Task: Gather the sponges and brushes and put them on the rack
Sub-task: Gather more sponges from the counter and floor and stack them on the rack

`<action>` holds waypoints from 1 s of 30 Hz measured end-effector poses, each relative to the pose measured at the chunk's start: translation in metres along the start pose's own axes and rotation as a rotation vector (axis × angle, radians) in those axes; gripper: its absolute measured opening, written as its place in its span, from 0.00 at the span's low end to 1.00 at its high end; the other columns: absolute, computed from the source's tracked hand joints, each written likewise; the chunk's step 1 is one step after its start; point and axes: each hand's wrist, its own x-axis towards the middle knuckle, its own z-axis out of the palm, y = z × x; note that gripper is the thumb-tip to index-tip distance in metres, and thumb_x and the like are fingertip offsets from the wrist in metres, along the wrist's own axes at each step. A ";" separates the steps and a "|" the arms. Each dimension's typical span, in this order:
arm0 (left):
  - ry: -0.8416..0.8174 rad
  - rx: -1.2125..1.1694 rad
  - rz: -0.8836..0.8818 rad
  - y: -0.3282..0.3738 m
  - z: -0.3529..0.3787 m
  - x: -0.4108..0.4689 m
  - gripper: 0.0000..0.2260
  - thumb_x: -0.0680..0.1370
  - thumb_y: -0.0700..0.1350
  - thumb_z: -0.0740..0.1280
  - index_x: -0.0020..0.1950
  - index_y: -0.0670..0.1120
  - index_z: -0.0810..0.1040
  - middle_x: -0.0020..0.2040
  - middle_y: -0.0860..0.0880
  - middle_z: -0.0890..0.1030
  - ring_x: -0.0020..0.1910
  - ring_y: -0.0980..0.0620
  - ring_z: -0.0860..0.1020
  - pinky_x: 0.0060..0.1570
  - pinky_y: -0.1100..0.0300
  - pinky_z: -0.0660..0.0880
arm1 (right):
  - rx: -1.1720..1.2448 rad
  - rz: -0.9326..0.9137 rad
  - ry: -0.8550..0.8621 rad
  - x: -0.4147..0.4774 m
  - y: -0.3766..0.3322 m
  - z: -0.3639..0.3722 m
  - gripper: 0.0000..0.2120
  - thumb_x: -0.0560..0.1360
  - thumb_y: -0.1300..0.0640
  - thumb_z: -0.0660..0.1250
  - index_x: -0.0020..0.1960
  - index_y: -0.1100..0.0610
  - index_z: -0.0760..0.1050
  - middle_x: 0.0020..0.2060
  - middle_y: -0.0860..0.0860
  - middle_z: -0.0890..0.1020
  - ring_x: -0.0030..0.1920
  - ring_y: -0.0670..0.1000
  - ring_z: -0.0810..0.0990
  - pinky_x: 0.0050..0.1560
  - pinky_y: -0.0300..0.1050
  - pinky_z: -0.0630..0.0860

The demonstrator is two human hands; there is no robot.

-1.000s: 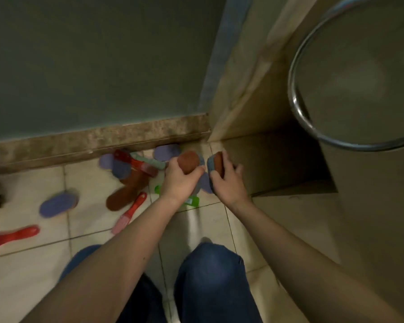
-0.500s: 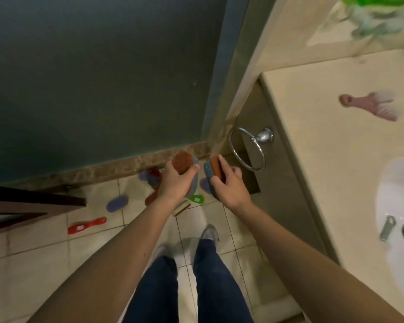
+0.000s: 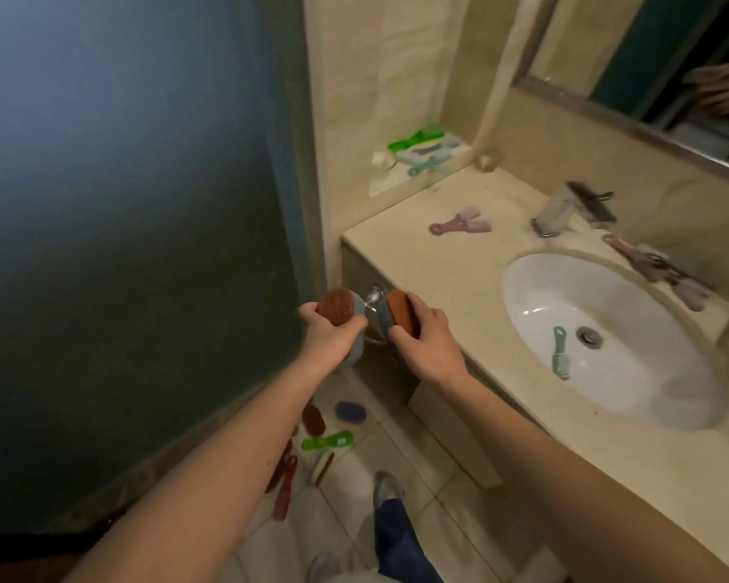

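My left hand (image 3: 327, 335) grips a stack of oval sponges, a brown one (image 3: 334, 309) on top and a grey-blue one under it. My right hand (image 3: 425, 342) holds another stack of sponges, brown (image 3: 401, 313) over blue, on edge. Both hands hover at the left end of the counter (image 3: 459, 267), close together. On the floor lie more sponges (image 3: 350, 412), a green brush (image 3: 328, 441) and a red brush (image 3: 285, 488). A pink brush (image 3: 459, 224) lies on the counter, a teal brush (image 3: 561, 352) in the sink. A corner ledge (image 3: 396, 178) holds green and white brushes.
A white sink (image 3: 607, 330) with a chrome tap (image 3: 565, 210) is set in the beige counter. More pink brushes (image 3: 657, 269) lie behind the sink under a mirror. A dark glass panel (image 3: 123, 246) fills the left. A chrome towel ring (image 3: 373, 296) sits between my hands. My shoes (image 3: 386, 492) stand on the tiled floor.
I have risen from a crouch to standing. Both hands lifted the sponge stacks from the floor up to counter height, and the view swung right onto the sink.
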 end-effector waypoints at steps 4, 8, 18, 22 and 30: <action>-0.172 0.071 0.084 0.046 0.025 -0.029 0.31 0.72 0.48 0.72 0.63 0.52 0.53 0.61 0.46 0.68 0.57 0.46 0.72 0.52 0.55 0.71 | 0.050 -0.007 0.171 -0.026 -0.001 -0.051 0.33 0.72 0.37 0.61 0.75 0.41 0.59 0.61 0.50 0.70 0.52 0.47 0.71 0.53 0.42 0.69; -0.277 0.165 0.186 0.087 0.063 -0.058 0.31 0.71 0.47 0.72 0.60 0.53 0.50 0.63 0.44 0.64 0.60 0.45 0.69 0.55 0.53 0.72 | 0.112 -0.013 0.319 -0.052 0.004 -0.107 0.34 0.70 0.38 0.63 0.75 0.42 0.61 0.63 0.50 0.72 0.56 0.50 0.75 0.57 0.49 0.76; -0.489 0.055 0.466 0.182 0.197 -0.104 0.36 0.71 0.52 0.74 0.69 0.58 0.53 0.68 0.45 0.68 0.60 0.48 0.72 0.53 0.55 0.74 | 0.129 -0.024 0.682 -0.084 0.051 -0.262 0.30 0.74 0.46 0.68 0.74 0.44 0.65 0.64 0.49 0.71 0.53 0.39 0.71 0.44 0.22 0.68; -0.564 -0.043 0.625 0.223 0.265 -0.125 0.28 0.73 0.52 0.72 0.69 0.58 0.62 0.68 0.49 0.70 0.59 0.53 0.73 0.56 0.59 0.71 | 0.116 -0.028 0.759 -0.084 0.076 -0.333 0.29 0.75 0.47 0.69 0.74 0.45 0.66 0.64 0.50 0.71 0.53 0.36 0.70 0.47 0.22 0.65; -0.653 -0.048 0.745 0.295 0.389 -0.161 0.24 0.77 0.55 0.67 0.72 0.60 0.67 0.63 0.51 0.62 0.57 0.53 0.69 0.56 0.61 0.68 | 0.158 -0.031 0.918 -0.077 0.126 -0.454 0.22 0.75 0.48 0.70 0.68 0.49 0.75 0.64 0.52 0.74 0.62 0.45 0.72 0.59 0.33 0.69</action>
